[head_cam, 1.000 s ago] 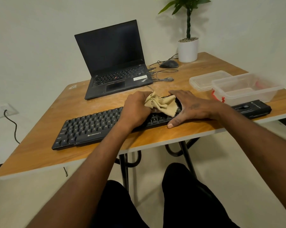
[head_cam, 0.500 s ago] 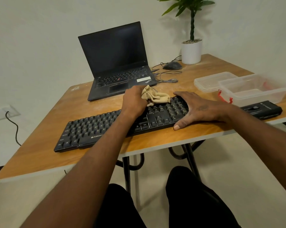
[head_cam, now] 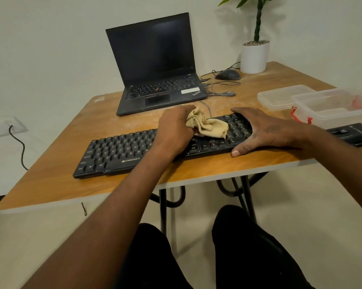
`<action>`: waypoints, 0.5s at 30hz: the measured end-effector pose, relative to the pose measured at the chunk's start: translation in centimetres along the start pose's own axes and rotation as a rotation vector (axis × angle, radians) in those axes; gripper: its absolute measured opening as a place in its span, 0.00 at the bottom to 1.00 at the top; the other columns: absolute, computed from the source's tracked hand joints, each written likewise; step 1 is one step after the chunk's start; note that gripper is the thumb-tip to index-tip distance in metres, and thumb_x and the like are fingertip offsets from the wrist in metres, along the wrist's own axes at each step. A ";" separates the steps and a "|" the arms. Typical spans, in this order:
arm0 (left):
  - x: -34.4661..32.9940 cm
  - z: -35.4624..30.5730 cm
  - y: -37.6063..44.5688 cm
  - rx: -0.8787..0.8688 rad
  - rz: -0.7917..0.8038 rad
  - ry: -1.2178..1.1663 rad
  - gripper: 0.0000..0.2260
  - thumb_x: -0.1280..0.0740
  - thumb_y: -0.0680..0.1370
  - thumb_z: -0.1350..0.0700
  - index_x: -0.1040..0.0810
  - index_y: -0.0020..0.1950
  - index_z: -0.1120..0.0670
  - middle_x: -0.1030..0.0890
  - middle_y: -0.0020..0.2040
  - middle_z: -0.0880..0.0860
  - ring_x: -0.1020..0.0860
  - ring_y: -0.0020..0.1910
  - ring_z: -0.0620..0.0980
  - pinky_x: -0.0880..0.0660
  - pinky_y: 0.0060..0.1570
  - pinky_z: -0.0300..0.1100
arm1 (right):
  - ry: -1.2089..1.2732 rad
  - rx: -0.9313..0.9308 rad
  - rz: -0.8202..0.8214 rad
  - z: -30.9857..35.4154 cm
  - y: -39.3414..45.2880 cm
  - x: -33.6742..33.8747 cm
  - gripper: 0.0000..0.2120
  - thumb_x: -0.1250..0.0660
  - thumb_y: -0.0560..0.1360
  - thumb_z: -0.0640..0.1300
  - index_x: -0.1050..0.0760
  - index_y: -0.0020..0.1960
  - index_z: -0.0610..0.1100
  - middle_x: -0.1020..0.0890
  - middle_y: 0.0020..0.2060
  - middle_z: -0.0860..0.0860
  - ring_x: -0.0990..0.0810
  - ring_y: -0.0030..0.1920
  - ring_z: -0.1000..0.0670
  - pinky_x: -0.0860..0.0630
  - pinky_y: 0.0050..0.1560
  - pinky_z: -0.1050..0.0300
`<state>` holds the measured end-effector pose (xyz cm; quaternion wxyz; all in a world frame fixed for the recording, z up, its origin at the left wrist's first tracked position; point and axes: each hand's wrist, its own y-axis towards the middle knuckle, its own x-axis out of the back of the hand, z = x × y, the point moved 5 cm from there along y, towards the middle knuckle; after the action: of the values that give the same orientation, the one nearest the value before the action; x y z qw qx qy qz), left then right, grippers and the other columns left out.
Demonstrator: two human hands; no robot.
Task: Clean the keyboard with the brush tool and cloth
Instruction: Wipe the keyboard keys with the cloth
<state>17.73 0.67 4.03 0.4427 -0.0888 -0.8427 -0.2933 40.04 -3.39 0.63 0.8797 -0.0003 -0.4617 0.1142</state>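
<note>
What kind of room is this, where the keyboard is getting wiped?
Probably a small office or home workspace. A wooden desk holds an open laptop, a wired mouse and the black keyboard, with a potted plant in the corner.

We see a black keyboard [head_cam: 134, 152] with white lettering; a beige cloth [head_cam: 209, 127]; an orange-brown wood-grain table [head_cam: 71, 142]; a black laptop [head_cam: 157, 65]; a white pot [head_cam: 254, 57]; a clear box [head_cam: 334, 109] with red clips.

Left hand [head_cam: 173, 130] grips crumpled beige cloth [head_cam: 207, 126] on black keyboard [head_cam: 121, 152] near tabletop's front edge; right hand [head_cam: 265, 130] spans keyboard's right end.
</note>
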 end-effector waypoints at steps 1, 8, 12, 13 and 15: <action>-0.2 0.3 1.0 0.022 -0.020 0.022 0.12 0.30 0.76 0.68 0.19 0.45 0.49 0.17 0.42 0.48 0.19 0.45 0.50 0.25 0.44 0.43 | 0.000 -0.001 -0.001 0.0 0.0 0.0 0.61 0.20 0.61 0.63 0.54 0.81 0.57 0.47 0.78 0.57 0.43 0.75 0.52 0.41 0.75 0.48; 0.1 0.6 1.1 0.051 -0.016 0.053 0.11 0.30 0.77 0.67 0.16 0.54 0.54 0.18 0.44 0.48 0.21 0.48 0.50 0.29 0.42 0.39 | 0.021 0.015 -0.003 -0.5 0.2 -0.1 0.60 0.19 0.60 0.64 0.54 0.80 0.57 0.45 0.77 0.59 0.42 0.71 0.57 0.38 0.72 0.51; 1.4 -0.2 -3.6 0.012 0.086 -0.044 0.09 0.27 0.78 0.64 0.19 0.48 0.50 0.17 0.44 0.44 0.20 0.46 0.43 0.25 0.42 0.36 | 0.010 0.018 0.002 -0.6 0.4 0.0 0.60 0.20 0.61 0.65 0.54 0.80 0.58 0.45 0.77 0.59 0.42 0.70 0.57 0.38 0.71 0.52; 1.7 -0.2 -4.6 0.017 0.104 -0.066 0.09 0.26 0.78 0.64 0.19 0.48 0.50 0.17 0.44 0.43 0.20 0.46 0.40 0.23 0.43 0.34 | 0.009 0.020 0.003 -0.6 0.4 -0.1 0.61 0.20 0.61 0.65 0.54 0.80 0.58 0.45 0.77 0.59 0.42 0.70 0.57 0.38 0.71 0.52; 2.0 0.0 -5.3 0.018 0.115 -0.074 0.13 0.26 0.78 0.64 0.20 0.47 0.46 0.18 0.43 0.40 0.21 0.45 0.36 0.25 0.41 0.28 | 0.007 0.019 0.001 -0.6 0.5 -0.1 0.60 0.19 0.61 0.65 0.54 0.80 0.58 0.45 0.77 0.58 0.42 0.70 0.57 0.37 0.72 0.52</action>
<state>14.42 -3.88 3.39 0.4280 -0.1440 -0.8546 -0.2563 40.41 -2.87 0.16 0.8812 0.0077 -0.4574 0.1189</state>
